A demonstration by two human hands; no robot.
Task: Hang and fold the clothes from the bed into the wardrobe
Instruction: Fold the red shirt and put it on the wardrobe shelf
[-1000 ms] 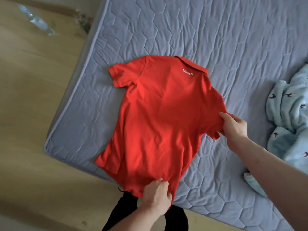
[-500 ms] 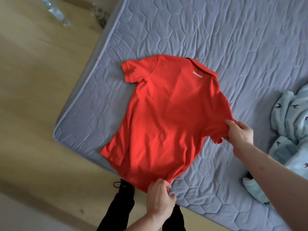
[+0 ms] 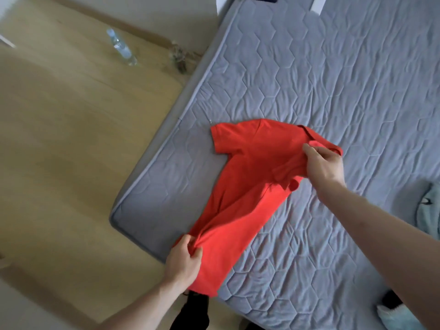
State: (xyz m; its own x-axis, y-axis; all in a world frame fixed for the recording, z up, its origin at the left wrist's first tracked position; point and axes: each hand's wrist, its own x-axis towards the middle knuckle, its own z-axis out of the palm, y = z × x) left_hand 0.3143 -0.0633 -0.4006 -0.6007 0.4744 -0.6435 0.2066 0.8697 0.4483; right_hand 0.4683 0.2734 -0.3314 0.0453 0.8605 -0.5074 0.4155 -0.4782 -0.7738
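A red polo shirt (image 3: 247, 186) lies back up on the grey quilted mattress (image 3: 333, 91), near its left corner, with its right side folded over the middle. My right hand (image 3: 321, 163) pinches the folded-over sleeve and shoulder next to the collar. My left hand (image 3: 184, 258) grips the bunched hem at the mattress's front edge. The left sleeve still lies flat and spread out. A light blue fleece garment (image 3: 428, 210) shows at the right edge of the bed.
A wooden floor (image 3: 71, 139) lies left of the bed, with a clear plastic bottle (image 3: 121, 47) lying on it near the wall. My dark trouser legs (image 3: 190, 313) stand at the mattress's front edge. The wardrobe is out of view.
My right hand has carried the right sleeve up and leftward over the shirt's back, hiding the white logo. My left hand has slid left along the hem. The camera has tilted upward.
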